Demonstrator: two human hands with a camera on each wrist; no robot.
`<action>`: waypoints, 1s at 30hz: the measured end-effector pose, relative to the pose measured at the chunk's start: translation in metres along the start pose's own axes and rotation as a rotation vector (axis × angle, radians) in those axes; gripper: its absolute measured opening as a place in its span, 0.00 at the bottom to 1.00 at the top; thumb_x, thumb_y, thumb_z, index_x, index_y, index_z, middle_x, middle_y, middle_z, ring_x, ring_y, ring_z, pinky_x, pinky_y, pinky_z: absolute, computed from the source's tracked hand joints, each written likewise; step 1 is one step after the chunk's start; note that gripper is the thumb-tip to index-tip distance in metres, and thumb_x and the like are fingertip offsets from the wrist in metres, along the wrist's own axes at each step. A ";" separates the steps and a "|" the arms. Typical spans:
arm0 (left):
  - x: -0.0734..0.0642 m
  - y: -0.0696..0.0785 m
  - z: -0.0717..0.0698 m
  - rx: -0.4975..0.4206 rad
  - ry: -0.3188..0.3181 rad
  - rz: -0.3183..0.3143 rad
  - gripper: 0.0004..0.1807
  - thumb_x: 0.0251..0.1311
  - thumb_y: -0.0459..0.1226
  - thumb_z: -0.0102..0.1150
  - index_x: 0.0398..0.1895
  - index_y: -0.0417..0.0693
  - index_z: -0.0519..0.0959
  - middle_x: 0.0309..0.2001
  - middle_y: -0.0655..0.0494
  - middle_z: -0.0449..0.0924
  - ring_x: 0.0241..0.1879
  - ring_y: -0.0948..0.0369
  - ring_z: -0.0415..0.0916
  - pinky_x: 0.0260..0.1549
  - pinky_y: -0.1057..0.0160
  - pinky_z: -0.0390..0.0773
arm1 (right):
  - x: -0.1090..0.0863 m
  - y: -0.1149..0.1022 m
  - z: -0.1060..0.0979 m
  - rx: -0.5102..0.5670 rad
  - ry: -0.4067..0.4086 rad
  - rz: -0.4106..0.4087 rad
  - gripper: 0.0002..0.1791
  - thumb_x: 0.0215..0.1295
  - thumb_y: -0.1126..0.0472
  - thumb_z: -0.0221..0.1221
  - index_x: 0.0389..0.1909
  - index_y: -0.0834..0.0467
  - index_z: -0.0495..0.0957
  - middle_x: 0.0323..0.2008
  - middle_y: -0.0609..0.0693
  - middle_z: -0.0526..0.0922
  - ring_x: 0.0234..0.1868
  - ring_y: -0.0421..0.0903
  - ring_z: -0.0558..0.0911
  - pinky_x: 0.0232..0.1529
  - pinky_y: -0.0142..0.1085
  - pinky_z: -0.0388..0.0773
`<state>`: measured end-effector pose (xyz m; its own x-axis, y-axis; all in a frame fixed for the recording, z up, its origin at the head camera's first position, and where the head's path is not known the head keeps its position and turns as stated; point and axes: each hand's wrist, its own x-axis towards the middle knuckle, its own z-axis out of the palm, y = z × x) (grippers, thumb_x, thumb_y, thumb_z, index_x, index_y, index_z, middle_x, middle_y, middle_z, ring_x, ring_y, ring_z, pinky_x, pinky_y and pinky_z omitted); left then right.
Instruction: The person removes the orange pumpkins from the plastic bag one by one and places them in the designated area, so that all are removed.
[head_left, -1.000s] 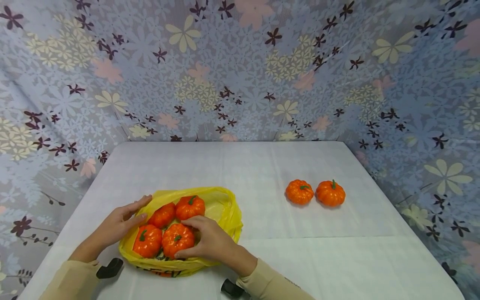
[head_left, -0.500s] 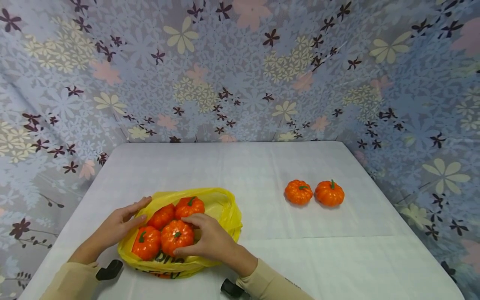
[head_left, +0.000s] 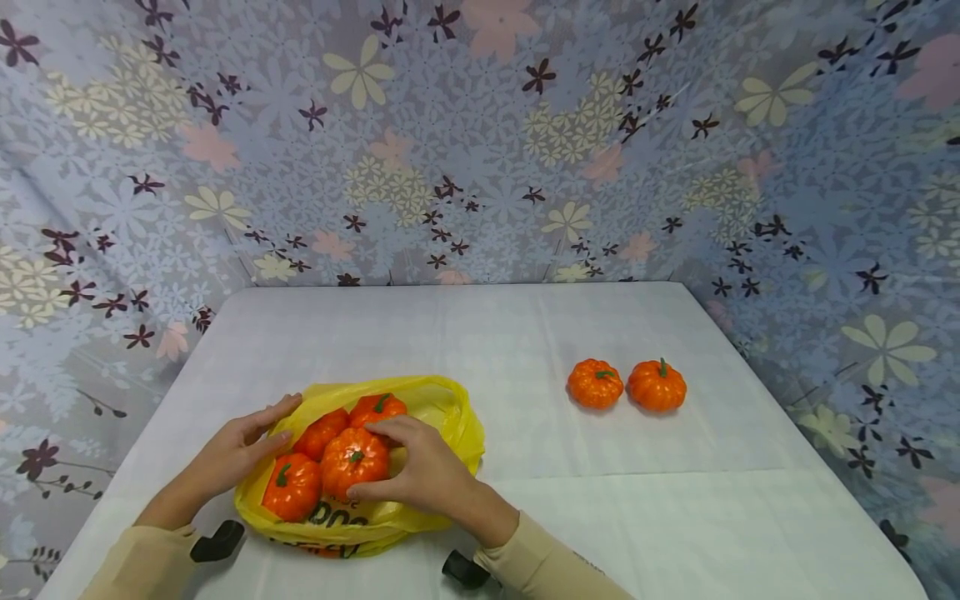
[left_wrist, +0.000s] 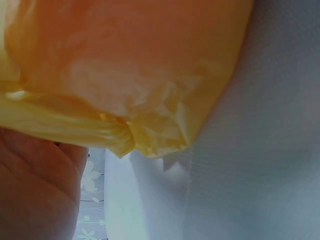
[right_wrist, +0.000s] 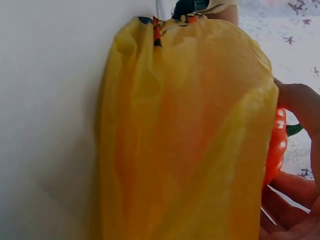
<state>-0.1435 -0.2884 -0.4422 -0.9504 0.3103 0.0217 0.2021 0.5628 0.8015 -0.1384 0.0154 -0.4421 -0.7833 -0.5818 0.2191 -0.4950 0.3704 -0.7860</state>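
In the head view a yellow plastic bag (head_left: 442,400) lies open at the front left with small orange pumpkins inside. My right hand (head_left: 431,471) grips the front right pumpkin (head_left: 352,458), thumb at its near side and fingers at its far side. It sits higher than the front left pumpkin (head_left: 292,490), and printing on the bag shows below it. Behind are another pumpkin (head_left: 321,433) and a green-stemmed one (head_left: 377,408). My left hand (head_left: 228,454) rests with fairly straight fingers at the bag's left rim. The right wrist view shows the held pumpkin (right_wrist: 276,145) past the bag's edge.
Two more pumpkins, one on the left (head_left: 595,384) and one on the right (head_left: 657,385), stand side by side on the white-covered table (head_left: 637,517). A floral curtain (head_left: 480,150) closes off the back and sides. Black wrist devices show near both sleeves.
My right hand has raised the front right pumpkin a little, uncovering more of the black printing on the bag. The left hand has stayed at the rim.
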 end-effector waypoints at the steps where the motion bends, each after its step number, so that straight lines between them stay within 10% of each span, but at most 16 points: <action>1: 0.000 0.000 0.000 0.004 0.000 -0.001 0.31 0.74 0.42 0.54 0.75 0.39 0.63 0.74 0.39 0.59 0.74 0.36 0.51 0.55 0.86 0.51 | 0.000 0.000 -0.001 0.000 0.006 -0.002 0.41 0.50 0.43 0.77 0.64 0.57 0.77 0.56 0.42 0.78 0.52 0.35 0.78 0.50 0.25 0.77; 6: 0.000 0.001 0.000 0.018 0.000 -0.008 0.31 0.74 0.42 0.54 0.75 0.39 0.64 0.74 0.39 0.59 0.74 0.36 0.51 0.70 0.55 0.58 | 0.002 0.001 -0.009 0.027 0.031 0.006 0.42 0.50 0.44 0.77 0.64 0.56 0.77 0.54 0.42 0.78 0.51 0.36 0.78 0.49 0.27 0.79; 10: 0.000 0.001 0.000 0.014 -0.001 -0.015 0.31 0.74 0.41 0.55 0.75 0.39 0.63 0.74 0.38 0.58 0.74 0.36 0.50 0.64 0.32 0.54 | 0.004 0.002 -0.017 0.052 0.054 0.022 0.41 0.50 0.44 0.77 0.64 0.56 0.77 0.57 0.44 0.78 0.53 0.39 0.79 0.51 0.32 0.81; 26: 0.001 0.000 -0.001 0.000 0.000 -0.019 0.31 0.74 0.41 0.55 0.75 0.38 0.63 0.74 0.37 0.58 0.73 0.35 0.50 0.65 0.32 0.54 | 0.007 0.012 -0.058 0.037 0.218 0.014 0.37 0.50 0.49 0.78 0.60 0.58 0.79 0.55 0.46 0.80 0.50 0.45 0.82 0.52 0.44 0.83; 30: 0.001 0.000 0.000 0.001 0.002 -0.013 0.31 0.74 0.42 0.55 0.75 0.39 0.64 0.74 0.39 0.58 0.73 0.36 0.50 0.69 0.64 0.58 | 0.007 0.017 -0.068 0.006 0.248 0.036 0.38 0.51 0.48 0.78 0.61 0.58 0.79 0.57 0.47 0.79 0.51 0.46 0.82 0.52 0.40 0.83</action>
<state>-0.1443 -0.2886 -0.4420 -0.9533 0.3018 0.0122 0.1900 0.5678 0.8009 -0.1778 0.0668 -0.4141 -0.8691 -0.3726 0.3254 -0.4634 0.3831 -0.7990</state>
